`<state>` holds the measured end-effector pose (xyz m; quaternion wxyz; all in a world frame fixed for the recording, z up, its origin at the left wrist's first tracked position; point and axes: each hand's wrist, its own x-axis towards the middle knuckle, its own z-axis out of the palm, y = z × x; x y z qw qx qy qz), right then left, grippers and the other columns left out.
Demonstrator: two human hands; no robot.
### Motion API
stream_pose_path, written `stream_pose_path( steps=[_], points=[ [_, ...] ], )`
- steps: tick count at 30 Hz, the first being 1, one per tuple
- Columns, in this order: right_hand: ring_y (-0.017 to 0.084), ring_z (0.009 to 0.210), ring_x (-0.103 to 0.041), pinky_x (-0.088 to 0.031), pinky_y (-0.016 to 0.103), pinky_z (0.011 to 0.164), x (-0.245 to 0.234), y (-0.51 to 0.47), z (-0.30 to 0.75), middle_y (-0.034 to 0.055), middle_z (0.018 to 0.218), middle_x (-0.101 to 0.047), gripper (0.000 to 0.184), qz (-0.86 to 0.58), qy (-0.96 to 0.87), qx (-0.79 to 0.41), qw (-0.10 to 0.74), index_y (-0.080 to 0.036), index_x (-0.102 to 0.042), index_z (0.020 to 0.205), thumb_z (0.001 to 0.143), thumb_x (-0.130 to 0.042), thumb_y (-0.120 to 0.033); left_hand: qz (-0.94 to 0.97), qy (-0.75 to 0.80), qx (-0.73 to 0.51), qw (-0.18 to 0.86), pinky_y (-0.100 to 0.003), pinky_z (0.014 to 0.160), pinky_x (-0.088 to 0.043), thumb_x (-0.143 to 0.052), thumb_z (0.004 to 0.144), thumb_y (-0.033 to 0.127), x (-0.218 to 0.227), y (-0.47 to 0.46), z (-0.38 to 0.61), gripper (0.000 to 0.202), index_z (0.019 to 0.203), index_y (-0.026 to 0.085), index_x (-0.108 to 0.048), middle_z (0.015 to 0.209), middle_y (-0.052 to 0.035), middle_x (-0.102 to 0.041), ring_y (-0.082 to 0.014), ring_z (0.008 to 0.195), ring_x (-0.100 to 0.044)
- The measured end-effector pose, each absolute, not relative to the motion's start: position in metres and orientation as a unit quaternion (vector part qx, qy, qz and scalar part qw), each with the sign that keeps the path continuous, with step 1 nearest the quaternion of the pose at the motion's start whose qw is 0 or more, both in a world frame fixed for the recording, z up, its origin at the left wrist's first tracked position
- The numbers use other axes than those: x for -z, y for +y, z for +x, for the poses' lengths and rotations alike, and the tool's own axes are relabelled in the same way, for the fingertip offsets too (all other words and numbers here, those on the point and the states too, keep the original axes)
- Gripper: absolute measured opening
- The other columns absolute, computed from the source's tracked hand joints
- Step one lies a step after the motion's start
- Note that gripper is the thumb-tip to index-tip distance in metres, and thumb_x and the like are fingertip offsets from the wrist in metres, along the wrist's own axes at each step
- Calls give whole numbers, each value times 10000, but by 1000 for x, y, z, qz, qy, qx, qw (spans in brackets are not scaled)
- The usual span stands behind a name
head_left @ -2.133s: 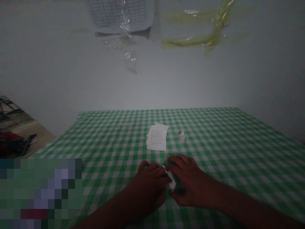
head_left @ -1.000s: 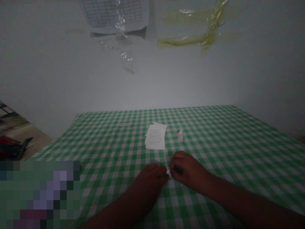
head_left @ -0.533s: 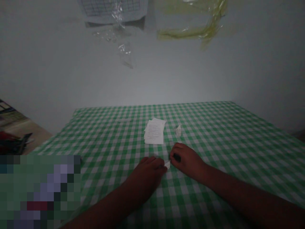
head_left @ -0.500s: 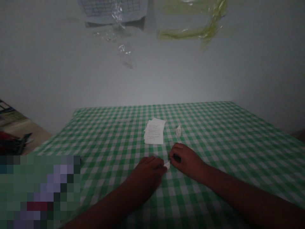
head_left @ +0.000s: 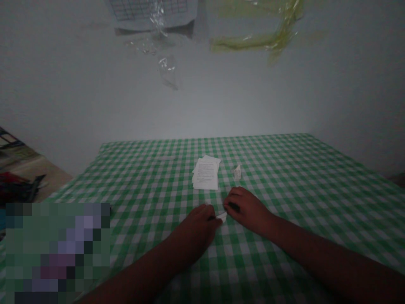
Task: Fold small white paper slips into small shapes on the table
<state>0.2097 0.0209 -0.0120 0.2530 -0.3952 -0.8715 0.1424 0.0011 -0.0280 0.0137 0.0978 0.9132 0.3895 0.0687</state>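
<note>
Both my hands rest on a table covered with a green-and-white checked cloth [head_left: 300,185]. My left hand [head_left: 196,230] and my right hand [head_left: 248,209] meet at a small white folded piece of paper [head_left: 222,217], each pinching one end of it with curled fingers. The paper lies low against the cloth between the fingertips. A little beyond my hands lies a small stack of white printed paper slips [head_left: 206,173]. To the right of the stack stands a tiny folded white paper shape [head_left: 237,171].
A pale wall [head_left: 221,105] rises behind the table, with a grid sheet [head_left: 148,8] and clear and yellowish tape [head_left: 253,40] stuck high on it. Floor and dark objects [head_left: 19,185] show at the left. A pixelated patch [head_left: 57,249] covers the lower left.
My hands have moved slightly away from me and drawn a little apart. The paper between them is smaller and flatter than two seconds ago. The view has tilted a little.
</note>
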Motion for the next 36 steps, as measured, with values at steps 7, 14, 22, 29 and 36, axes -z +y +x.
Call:
stream_pose_path(
  steps=[7, 14, 22, 29, 36],
  points=[
    [352, 1203, -436, -405, 525, 999, 13, 35, 225, 196, 1311, -479, 344, -496, -819, 6, 290, -125, -629, 1174, 845, -594, -221, 905, 396, -115, 107, -370, 893, -486, -531, 860, 72, -8, -23, -7, 322, 1150, 181, -620, 1046, -70, -596, -203, 976, -538],
    [356, 1249, -458, -414, 545, 1030, 29, 47, 232, 222, 1368, -471, 402, -496, -826, -25, 266, -95, -573, 1234, 868, -553, -261, 860, 474, -148, 117, -380, 882, -498, -502, 902, 136, -15, -14, -15, 264, 1145, 173, -597, 1073, -70, -599, -205, 975, -565],
    [278, 1174, -547, -456, 514, 1001, 13, 34, 225, 155, 1223, -601, 333, -397, -858, -107, 308, -171, -588, 1221, 898, -521, -214, 810, 508, -246, 159, -343, 815, -513, -488, 902, 166, -19, -7, -18, 154, 1020, 172, -587, 1001, -51, -597, -169, 881, -592],
    [216, 1067, -603, -507, 409, 913, -5, 17, 219, 99, 1120, -663, 217, -266, -902, -181, 289, -207, -653, 1079, 928, -499, -187, 783, 496, -344, 150, -303, 737, -526, -512, 910, 234, -28, -3, -24, 103, 968, 190, -585, 900, -19, -617, -148, 790, -601],
    [167, 816, -621, -515, 322, 749, -11, -6, 205, 24, 854, -652, 97, -352, -810, -262, 389, -226, -627, 853, 896, -548, -188, 746, 485, -387, 242, -298, 758, -530, -530, 906, 242, -29, -11, -13, 96, 947, 191, -601, 924, -27, -637, -149, 814, -626]
  ],
)
